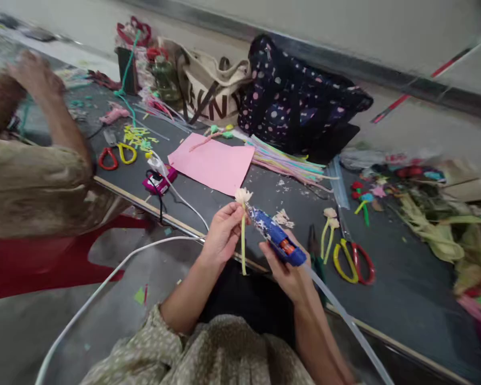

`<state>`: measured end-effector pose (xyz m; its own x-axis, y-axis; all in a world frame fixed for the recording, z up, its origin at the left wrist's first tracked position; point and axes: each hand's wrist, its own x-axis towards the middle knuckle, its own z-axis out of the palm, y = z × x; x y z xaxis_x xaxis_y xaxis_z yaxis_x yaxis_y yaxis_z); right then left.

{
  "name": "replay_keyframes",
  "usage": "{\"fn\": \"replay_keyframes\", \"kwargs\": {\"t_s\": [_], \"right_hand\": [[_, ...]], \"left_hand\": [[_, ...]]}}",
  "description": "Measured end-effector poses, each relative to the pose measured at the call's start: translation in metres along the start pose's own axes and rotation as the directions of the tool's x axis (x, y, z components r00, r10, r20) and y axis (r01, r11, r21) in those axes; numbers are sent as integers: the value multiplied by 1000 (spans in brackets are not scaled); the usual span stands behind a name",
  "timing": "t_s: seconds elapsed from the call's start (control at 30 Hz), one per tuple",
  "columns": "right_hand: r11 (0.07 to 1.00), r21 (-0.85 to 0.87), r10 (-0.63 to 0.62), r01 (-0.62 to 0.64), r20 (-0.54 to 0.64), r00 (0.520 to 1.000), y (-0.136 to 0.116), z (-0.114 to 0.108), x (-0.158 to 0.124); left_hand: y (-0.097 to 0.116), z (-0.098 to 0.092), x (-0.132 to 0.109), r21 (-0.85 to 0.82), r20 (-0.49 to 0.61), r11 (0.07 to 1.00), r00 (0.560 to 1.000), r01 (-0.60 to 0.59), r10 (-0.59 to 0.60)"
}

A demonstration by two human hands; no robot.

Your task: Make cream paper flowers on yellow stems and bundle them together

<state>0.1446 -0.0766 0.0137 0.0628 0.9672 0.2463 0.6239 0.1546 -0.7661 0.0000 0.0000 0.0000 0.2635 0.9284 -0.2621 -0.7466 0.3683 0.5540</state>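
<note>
"Where's the flower [242,195] from where you stand?"

"Over the near side of the worktop [409,315], at the left hand [223,231]; that hand's thumb and fingers pinch it just below the petals, so it sits right at their tips."

"And the glue gun [274,232]?"

"In the right hand [291,272], fingers wrapped about its body; the nozzle lies just beside the flower's base, on the right; whether they touch, I can't tell."

"Which way does each point?"

"The petals are on the far end, toward the pink sheet [212,163]; the stem [243,246] runs nearly straight back toward the person; the gun slants across, nozzle far and left, glue stick [348,321] stretching near and right from its back end."
</note>
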Motion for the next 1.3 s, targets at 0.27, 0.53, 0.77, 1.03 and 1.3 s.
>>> {"fn": "replay_keyframes", "kwargs": {"t_s": [0.27, 0.53, 0.77, 1.03, 1.3], "right_hand": [[1000, -20, 5, -5, 4, 1000, -6, -2, 3], [1000, -31, 1, 0, 27, 1000, -8, -3, 4], [998, -62, -28, 30, 25, 999, -8, -1, 3], [977, -178, -111, 115, 32, 993, -12, -2, 8], [989, -149, -1, 0, -7, 1000, -11, -4, 7]], "left_hand": [[-1, 0, 0, 3, -14, 1000, 1000, 8, -8], [-1, -3, 0, -1, -4, 1000, 1000, -3, 3], [0, -3, 0, 8, -10, 1000, 1000, -18, 18], [1, -7, 1, 4, -3, 999, 999, -33, 33], [7, -15, 1, -33, 35, 999, 999, -13, 14]]}}
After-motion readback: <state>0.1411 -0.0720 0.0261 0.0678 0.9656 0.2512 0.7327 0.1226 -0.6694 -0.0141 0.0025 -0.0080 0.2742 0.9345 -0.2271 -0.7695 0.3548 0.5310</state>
